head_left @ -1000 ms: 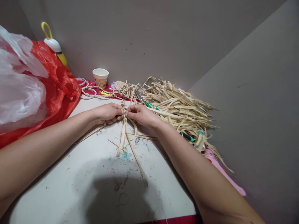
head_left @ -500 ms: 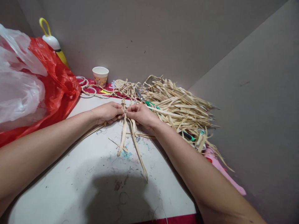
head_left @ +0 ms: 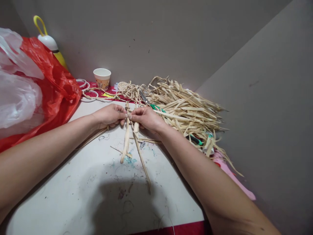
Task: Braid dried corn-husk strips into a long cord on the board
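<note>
Over the back part of the white board (head_left: 80, 182), my two hands meet fingertip to fingertip. My left hand (head_left: 111, 116) pinches pale dried straw strips (head_left: 126, 140) between thumb and fingers. Right beside it, my right hand (head_left: 145, 119) is closed on the same strips, its thumb and forefinger pressed together. Loose strip ends hang from between the hands toward me, one long and thin, another wider. A knotted, braided piece of straw (head_left: 127, 106) rises just beyond my fingertips. The exact crossing of the strips is hidden by my fingers.
A heap of straw strips (head_left: 186, 104) lies to the right, with green-handled scissors (head_left: 156, 107) on its left edge. Behind are a paper cup (head_left: 102, 78), white rings (head_left: 90, 95) and braided cord. A red and white plastic bag (head_left: 58, 81) and yellow bottle (head_left: 58, 57) stand left.
The whole view has shifted slightly. Both hands stay together on the straw; the strip end under my right hand has changed its fold, and the long end has swung a little left.
</note>
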`<state>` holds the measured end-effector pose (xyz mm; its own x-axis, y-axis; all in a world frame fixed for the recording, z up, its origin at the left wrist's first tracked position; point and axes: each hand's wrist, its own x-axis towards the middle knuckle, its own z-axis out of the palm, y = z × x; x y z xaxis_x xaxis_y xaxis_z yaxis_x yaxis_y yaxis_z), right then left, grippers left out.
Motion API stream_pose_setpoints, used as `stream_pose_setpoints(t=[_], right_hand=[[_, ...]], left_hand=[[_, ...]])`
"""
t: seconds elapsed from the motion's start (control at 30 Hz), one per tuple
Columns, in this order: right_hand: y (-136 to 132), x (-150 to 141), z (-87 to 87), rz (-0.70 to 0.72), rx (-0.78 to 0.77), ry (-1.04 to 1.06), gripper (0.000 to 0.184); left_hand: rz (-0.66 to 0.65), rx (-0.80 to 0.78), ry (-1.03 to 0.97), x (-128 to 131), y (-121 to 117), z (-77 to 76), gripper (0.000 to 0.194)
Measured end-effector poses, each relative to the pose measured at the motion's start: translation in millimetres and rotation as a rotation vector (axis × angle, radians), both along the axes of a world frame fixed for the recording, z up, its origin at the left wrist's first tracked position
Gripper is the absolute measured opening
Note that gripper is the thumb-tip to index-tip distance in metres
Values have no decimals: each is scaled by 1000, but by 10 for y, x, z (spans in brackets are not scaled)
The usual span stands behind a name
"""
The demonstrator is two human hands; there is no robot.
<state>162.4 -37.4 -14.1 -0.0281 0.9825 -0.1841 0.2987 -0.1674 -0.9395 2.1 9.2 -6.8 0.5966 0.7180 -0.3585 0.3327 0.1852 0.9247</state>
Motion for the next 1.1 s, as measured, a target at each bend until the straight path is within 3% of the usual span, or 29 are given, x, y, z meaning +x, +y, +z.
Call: stream_pose_setpoints(t=[0.23, 0.43, 0.67, 0.73, 0.83, 0.93, 1.0, 1.1], right_hand=[[-7, -26, 6, -24, 92, 27, 10], [-51, 14, 135, 58, -73, 106, 18], [-73, -35, 155, 63, -169, 181, 24], [-76, -52, 160, 76, -173, 92, 20], [-75, -47, 167, 103, -66, -235, 5], [-75, -20, 189, 175, 97, -543, 20], [-78, 0, 208, 217, 101, -590, 21], [-82, 20, 223, 243, -4, -441, 22]], left_hand=[[-20, -51, 2, -3, 24, 23, 27], [27, -55, -40, 9, 15, 20, 22], [20, -4, -21, 13, 11, -14, 21], [12, 17, -14, 19, 9, -24, 20], [11, 63, 14, 26, -5, -29, 18], [10, 111, 38, 27, -20, -34, 16], [2, 148, 48, 27, -23, -46, 15], [-9, 236, 78, 32, -23, -73, 12]])
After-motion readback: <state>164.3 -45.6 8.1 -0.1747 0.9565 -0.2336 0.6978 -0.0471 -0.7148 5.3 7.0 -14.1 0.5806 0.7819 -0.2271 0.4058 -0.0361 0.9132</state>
